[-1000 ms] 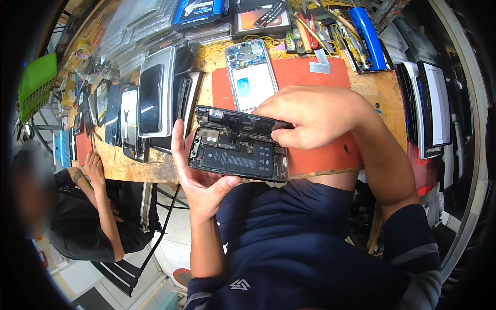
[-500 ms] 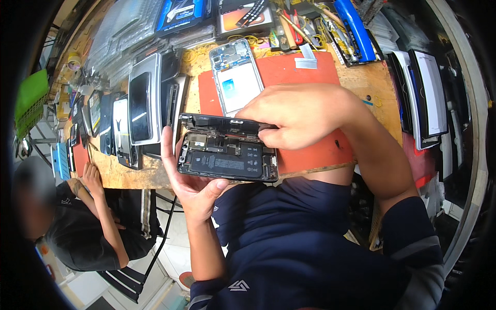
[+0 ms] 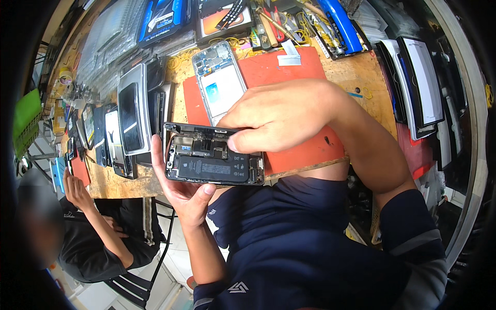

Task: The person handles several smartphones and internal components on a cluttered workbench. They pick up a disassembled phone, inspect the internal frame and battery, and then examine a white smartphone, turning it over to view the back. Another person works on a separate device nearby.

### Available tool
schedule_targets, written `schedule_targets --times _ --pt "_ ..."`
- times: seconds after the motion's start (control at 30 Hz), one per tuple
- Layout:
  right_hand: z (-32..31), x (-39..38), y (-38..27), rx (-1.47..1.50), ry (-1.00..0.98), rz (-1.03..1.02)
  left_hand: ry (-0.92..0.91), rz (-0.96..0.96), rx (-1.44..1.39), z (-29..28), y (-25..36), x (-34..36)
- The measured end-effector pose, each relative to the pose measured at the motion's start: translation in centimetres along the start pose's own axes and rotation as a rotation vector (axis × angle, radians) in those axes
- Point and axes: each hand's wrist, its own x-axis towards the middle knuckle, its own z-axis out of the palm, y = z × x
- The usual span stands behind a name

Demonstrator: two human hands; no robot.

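Observation:
In front of me an opened smartphone [image 3: 178,173] lies in my left hand [image 3: 188,204], whose fingers wrap its left end while the thumb presses the near edge. Its black battery [image 3: 212,170] and circuit parts face up. The phone's dark screen panel [image 3: 199,129] is tilted up along the far edge. My right hand [image 3: 289,111] reaches over from the right and pinches that panel, thumb on the inner side, fingers behind it. The fingertips behind are hidden. Just beyond lies another opened phone [image 3: 222,90] with a white battery, on a red mat [image 3: 279,150].
Stacked phones [image 3: 133,111] stand at left on the wooden table [image 3: 129,188]. Boxes [image 3: 168,20] and tools [image 3: 274,26] crowd the back, beside a blue-handled tool [image 3: 343,28]. Upright dark cases [image 3: 421,82] stand at right. A co-worker's hand [image 3: 77,191] rests at the table's left.
The view has shifted, so the table appears lower left. My right thumb has moved leftward along the phone, further over its inside. The co-worker's hand has lifted slightly. My left hand keeps its hold.

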Motion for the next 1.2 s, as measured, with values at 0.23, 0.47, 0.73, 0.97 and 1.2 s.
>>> schedule_targets --times 0.23,0.47,0.73,0.97,1.2 --pt "-0.3 -0.7 0.3 0.040 -0.043 -0.099 -0.040 0.012 -0.004 0.3 0.1 0.2" --pt "-0.2 -0.6 0.8 0.083 -0.047 -0.130 -0.025 -0.006 -0.019 0.4 0.1 0.2" --pt "-0.1 -0.5 0.5 0.170 -0.090 -0.060 -0.069 -0.203 -0.050 0.3 1.0 1.2" --pt "0.1 -0.7 -0.3 0.070 0.030 -0.089 -0.162 -0.235 -0.046 1.3 1.6 3.0" --pt "0.6 -0.2 -0.3 -0.055 0.446 -0.150 -0.251 -0.006 -0.104 2.6 2.9 7.7"
